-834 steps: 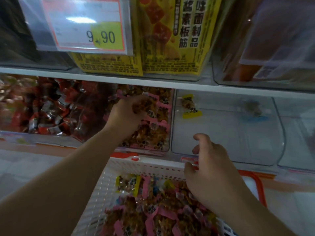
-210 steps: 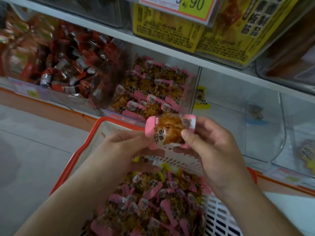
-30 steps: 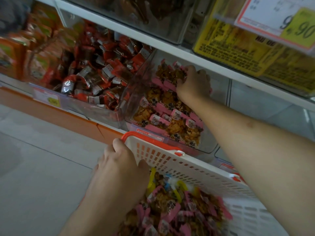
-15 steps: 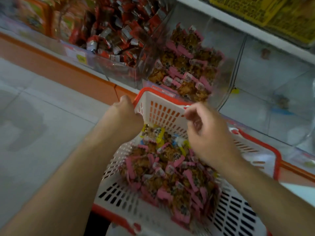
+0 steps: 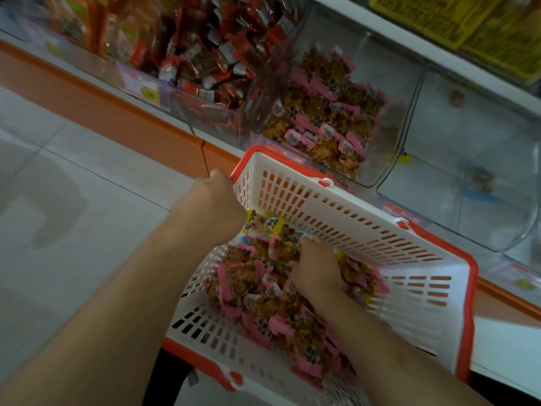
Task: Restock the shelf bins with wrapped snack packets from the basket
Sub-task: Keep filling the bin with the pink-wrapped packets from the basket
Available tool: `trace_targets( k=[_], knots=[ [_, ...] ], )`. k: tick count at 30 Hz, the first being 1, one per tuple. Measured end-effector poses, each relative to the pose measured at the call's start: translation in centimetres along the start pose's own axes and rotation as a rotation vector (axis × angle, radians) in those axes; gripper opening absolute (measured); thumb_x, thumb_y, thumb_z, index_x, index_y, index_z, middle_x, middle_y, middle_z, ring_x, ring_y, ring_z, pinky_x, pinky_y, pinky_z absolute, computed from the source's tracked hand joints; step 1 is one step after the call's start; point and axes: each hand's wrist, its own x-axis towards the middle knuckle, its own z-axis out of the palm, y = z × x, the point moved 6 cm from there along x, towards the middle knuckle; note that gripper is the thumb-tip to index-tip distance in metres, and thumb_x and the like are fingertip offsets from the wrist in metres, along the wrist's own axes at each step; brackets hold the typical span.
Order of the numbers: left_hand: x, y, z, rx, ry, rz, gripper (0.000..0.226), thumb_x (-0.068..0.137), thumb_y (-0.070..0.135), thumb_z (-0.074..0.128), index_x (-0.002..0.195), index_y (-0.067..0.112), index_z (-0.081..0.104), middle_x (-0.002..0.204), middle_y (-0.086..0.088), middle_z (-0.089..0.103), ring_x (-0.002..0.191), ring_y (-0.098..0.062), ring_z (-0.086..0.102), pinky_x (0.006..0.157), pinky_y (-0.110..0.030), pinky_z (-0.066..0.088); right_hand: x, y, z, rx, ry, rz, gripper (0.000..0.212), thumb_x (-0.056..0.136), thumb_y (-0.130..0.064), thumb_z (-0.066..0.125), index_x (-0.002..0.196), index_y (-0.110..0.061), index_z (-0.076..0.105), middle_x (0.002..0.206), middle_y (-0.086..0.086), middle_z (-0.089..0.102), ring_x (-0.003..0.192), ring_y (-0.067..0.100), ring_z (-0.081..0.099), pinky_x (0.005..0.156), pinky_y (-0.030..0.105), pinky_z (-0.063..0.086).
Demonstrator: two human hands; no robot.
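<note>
Head view.

Basket (image 5: 380, 227): white slotted plastic with an orange-red rim, tilted, its far edge close against the shelf front, just below the bins.

Left hand (image 5: 213, 206): curled over the basket's far-left rim corner, gripping it; fingertips are hidden inside the wall.

Right hand (image 5: 317, 272): palm down, buried in the pile of pink-ended snack packets (image 5: 257, 291) on the basket floor. Its fingers are sunk among the wrappers, so whether they clasp any packet cannot be told. One yellow-ended packet (image 5: 265, 224) lies at the far edge of the pile, just beside the left hand.

Clear bin, centre (image 5: 377, 183): filled with matching pink-ended packets (image 5: 322, 109), stacked high against its left wall; its front lip stands just beyond the basket rim.

Clear bin, left (image 5: 205, 118): packed with red-wrapped packets (image 5: 210, 48).

Clear bin, right (image 5: 456, 197): mostly bare floor with one small packet (image 5: 480, 178) lying on it.

Open room: bare basket floor to the right of the pile; pale tiled floor (image 5: 73, 200) to the left, bordered by the orange shelf base (image 5: 117, 112).
</note>
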Motion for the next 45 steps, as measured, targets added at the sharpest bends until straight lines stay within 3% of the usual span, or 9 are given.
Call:
trace_targets(
  k=[3, 8, 11, 15, 19, 23, 27, 37, 45],
  knots=[
    [-0.2, 0.9, -0.9, -0.012, 0.124, 0.030, 0.047, 0.095, 0.020, 0.060, 0.140, 0.016, 0.045, 0.131, -0.007, 0.048, 0.114, -0.029, 0.056, 0.094, -0.048, 0.056, -0.3, 0.3, -2.3, 0.205, 0.050, -0.013, 0.010, 0.099, -0.028, 0.073, 0.101, -0.018, 0.073, 0.112, -0.005, 0.069, 0.107, 0.017, 0.064, 0.093, 0.037, 0.057],
    [-1.6, 3.8, -2.1, -0.101, 0.340, 0.301, 0.037, 0.099, 0.015, 0.055, 0.135, 0.022, 0.058, 0.138, 0.001, 0.051, 0.125, -0.018, 0.053, 0.090, -0.020, 0.043, -2.6, 1.3, -8.4, 0.517, 0.042, -0.010, 0.029, 0.101, -0.023, 0.071, 0.073, -0.017, 0.068, 0.073, -0.009, 0.068, 0.069, 0.004, 0.064, 0.059, 0.013, 0.045],
    [-1.7, 4.9, -0.9, -0.191, 0.222, 0.338, 0.024, 0.100, 0.023, 0.056, 0.121, 0.031, 0.064, 0.123, 0.010, 0.059, 0.110, -0.009, 0.059, 0.078, -0.013, 0.043, -4.9, 1.5, -11.5, 0.759, -0.005, -0.017, 0.029, 0.101, -0.025, 0.072, 0.073, -0.015, 0.072, 0.072, -0.013, 0.074, 0.070, 0.006, 0.071, 0.071, 0.030, 0.056],
    [-1.3, 5.4, 2.2, -0.485, -0.185, 0.245, 0.042, 0.082, 0.074, 0.066, 0.109, 0.042, 0.067, 0.102, 0.014, 0.074, 0.092, -0.009, 0.073, 0.083, -0.037, 0.061, -7.1, 1.4, -13.9, 1.243, -0.043, 0.011, 0.024, 0.103, -0.014, 0.068, 0.083, -0.011, 0.082, 0.085, 0.010, 0.082, 0.081, 0.028, 0.080, 0.082, 0.042, 0.063],
    [-1.4, 6.9, 2.1, -0.760, -0.194, 0.280, 0.028, 0.087, 0.035, 0.082, 0.111, 0.037, 0.069, 0.095, 0.006, 0.080, 0.088, -0.015, 0.078, 0.088, -0.047, 0.062, -6.8, 0.9, -14.1, 1.444, -0.133, 0.018, 0.021, 0.103, -0.017, 0.065, 0.105, -0.007, 0.083, 0.101, 0.016, 0.081, 0.094, 0.037, 0.078, 0.089, 0.053, 0.061],
    [-1.2, 7.5, 1.6, -0.891, -0.176, 0.231, 0.048, 0.080, 0.029, 0.083, 0.123, 0.021, 0.064, 0.097, -0.004, 0.081, 0.091, -0.027, 0.078, 0.092, -0.053, 0.060, -6.1, 1.3, -16.3, 1.162, -0.007, -0.129, 0.017, 0.100, -0.015, 0.072, 0.108, -0.027, 0.079, 0.097, -0.002, 0.080, 0.091, 0.018, 0.077, 0.079, 0.036, 0.062],
    [-0.5, 8.5, 2.3, -0.762, -0.120, 0.258, 0.020, 0.084, 0.024, 0.084, 0.101, 0.021, 0.074, 0.086, 0.001, 0.080, 0.075, -0.019, 0.076, 0.071, -0.036, 0.060, -5.4, 1.7, -18.0, 1.000, 0.158, -0.246, 0.059, 0.096, -0.015, 0.079, 0.133, -0.055, 0.057, 0.114, -0.015, 0.070, 0.098, 0.013, 0.072, 0.083, 0.034, 0.062],
    [-0.3, 10.1, 3.2, -0.776, -0.042, 0.273, 0.046, 0.083, 0.002, 0.082, 0.116, 0.031, 0.070, 0.095, 0.002, 0.079, 0.083, -0.016, 0.077, 0.068, -0.026, 0.061, -5.0, 3.9, -20.3, 0.699, 0.402, -0.223, 0.051, 0.101, -0.036, 0.068, 0.148, -0.047, 0.051, 0.128, -0.028, 0.060, 0.120, -0.005, 0.057, 0.099, 0.012, 0.049],
    [5.5, 15.9, -0.9, -0.526, 0.276, 0.361, 0.032, 0.081, 0.028, 0.088, 0.110, 0.030, 0.073, 0.095, 0.016, 0.076, 0.090, 0.001, 0.070, 0.081, -0.024, 0.057, -4.8, 6.0, -18.5, 0.132, 0.183, -0.092, 0.074, 0.102, -0.046, 0.054, 0.161, -0.025, 0.016, 0.155, -0.008, 0.028, 0.144, 0.014, 0.022, 0.126, 0.031, 0.022]
  ],
)
